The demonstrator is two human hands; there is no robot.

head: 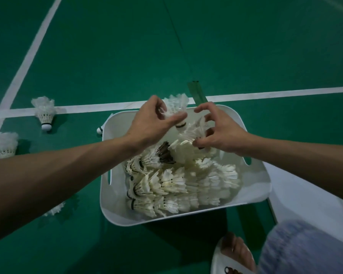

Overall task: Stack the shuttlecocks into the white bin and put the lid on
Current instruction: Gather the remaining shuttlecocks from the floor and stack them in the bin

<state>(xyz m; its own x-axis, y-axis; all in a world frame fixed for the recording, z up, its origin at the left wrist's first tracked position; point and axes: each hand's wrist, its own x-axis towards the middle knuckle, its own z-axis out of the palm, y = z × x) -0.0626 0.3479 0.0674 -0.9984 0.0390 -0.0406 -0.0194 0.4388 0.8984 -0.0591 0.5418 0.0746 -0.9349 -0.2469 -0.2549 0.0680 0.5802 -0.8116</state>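
Head view, over the white bin [166,219] on the green court floor [107,56].

- Left hand [152,123] is hovering above the far half of the bin, thumb and fingers pinching a single shuttlecock [176,108] low on its skirt. Long axis is running far-to-near: feathers pointing away, cork tip pointing down and to the right.
- Right hand [224,133] is curling its fingers round the cork end of a short nested stack [193,131], which is lying over the bin's far right. Its open skirt appears to be facing up-left, toward the left hand's cork.
- Key relation: cork and open skirt are sitting just beside each other, roughly in line. Judgement: the next move is pushing the cork into the skirt, and the left hand is the nearer one to close the gap.
- Rows of stacked shuttlecocks [172,186] are lying inside the bin already.
- Loose shuttlecocks [44,111] are lying on the floor to the left.
- A white flat panel [305,194], probably the lid, is lying on the floor right of the bin; not yet on.
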